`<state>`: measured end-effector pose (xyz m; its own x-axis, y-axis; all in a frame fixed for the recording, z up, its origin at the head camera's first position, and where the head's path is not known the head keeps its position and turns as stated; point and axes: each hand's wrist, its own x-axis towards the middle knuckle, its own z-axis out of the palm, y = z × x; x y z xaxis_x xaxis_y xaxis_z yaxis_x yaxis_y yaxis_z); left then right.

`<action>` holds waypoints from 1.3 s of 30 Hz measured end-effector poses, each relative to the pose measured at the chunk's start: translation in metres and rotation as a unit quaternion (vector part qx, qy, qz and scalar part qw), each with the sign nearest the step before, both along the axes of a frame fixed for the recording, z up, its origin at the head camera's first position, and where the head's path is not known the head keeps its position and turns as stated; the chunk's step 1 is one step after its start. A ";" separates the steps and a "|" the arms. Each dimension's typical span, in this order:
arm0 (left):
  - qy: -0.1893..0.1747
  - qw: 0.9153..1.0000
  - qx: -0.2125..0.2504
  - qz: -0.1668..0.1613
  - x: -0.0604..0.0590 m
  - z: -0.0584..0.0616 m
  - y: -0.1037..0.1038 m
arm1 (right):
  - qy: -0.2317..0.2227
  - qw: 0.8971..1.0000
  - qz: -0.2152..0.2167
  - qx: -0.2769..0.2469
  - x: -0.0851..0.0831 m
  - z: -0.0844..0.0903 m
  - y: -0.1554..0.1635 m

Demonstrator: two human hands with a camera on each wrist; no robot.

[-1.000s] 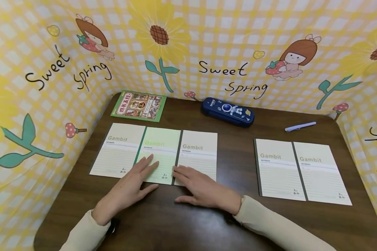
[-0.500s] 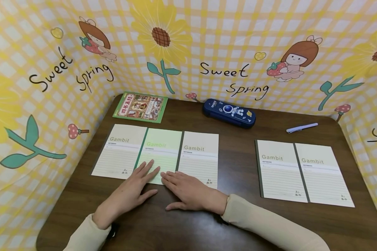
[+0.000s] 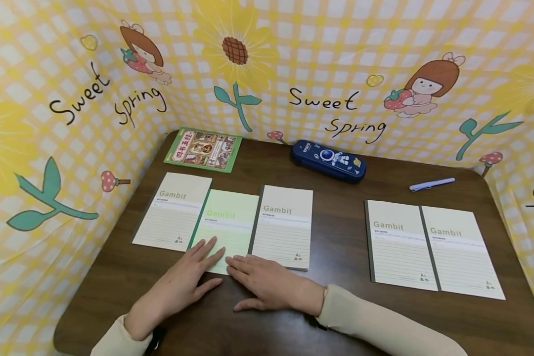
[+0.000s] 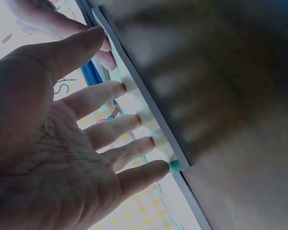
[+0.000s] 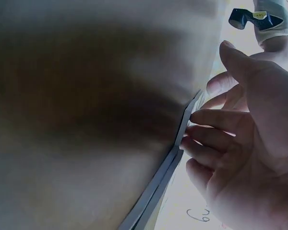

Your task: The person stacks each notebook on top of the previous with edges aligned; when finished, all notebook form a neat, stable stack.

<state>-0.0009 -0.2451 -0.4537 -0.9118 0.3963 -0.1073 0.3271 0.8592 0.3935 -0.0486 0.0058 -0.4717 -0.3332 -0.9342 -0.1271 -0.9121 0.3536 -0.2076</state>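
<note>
Since the earlier frame, the green notebook (image 3: 226, 236) had slid toward the lower edge of the picture, out of line with the two beige notebooks (image 3: 172, 210) beside it. Left hand (image 3: 178, 287) and right hand (image 3: 267, 284) lay flat in the lower middle of the frame, fingers (image 3: 209, 249) straight and spread, pressing on its near edge and gripping nothing. It lay left of centre on the worktop (image 3: 338, 247), touching both neighbours.
</note>
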 end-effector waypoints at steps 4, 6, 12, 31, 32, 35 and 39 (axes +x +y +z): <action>0.011 1.000 0.002 0.009 0.001 -0.002 -0.001 | -0.031 0.999 -0.016 -0.034 0.000 0.001 0.000; 0.021 0.999 0.010 0.026 0.000 -0.004 -0.002 | -0.068 0.994 -0.046 -0.072 -0.001 0.002 0.001; 0.089 0.987 0.054 0.123 -0.004 -0.005 -0.009 | -0.254 0.918 -0.193 -0.237 -0.001 0.005 0.008; 0.015 0.946 0.121 0.299 -0.003 -0.001 -0.029 | -0.689 0.533 -0.381 -0.311 0.015 0.006 0.016; 0.015 0.946 0.123 0.300 -0.003 -0.001 -0.029 | -0.692 0.525 -0.383 -0.314 0.015 0.006 0.015; 0.004 0.944 0.128 0.304 -0.004 0.001 -0.030 | -0.695 0.507 -0.394 -0.323 0.016 0.006 0.014; -0.024 0.940 0.127 0.317 -0.005 0.002 -0.033 | -0.702 0.488 -0.404 -0.326 0.017 0.006 0.012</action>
<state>-0.0058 -0.2784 -0.4512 -0.9700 -0.2056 -0.1297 -0.2414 0.7516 0.6139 -0.0318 0.0173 -0.4661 -0.6380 -0.5644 -0.5239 0.6732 -0.0783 -0.7353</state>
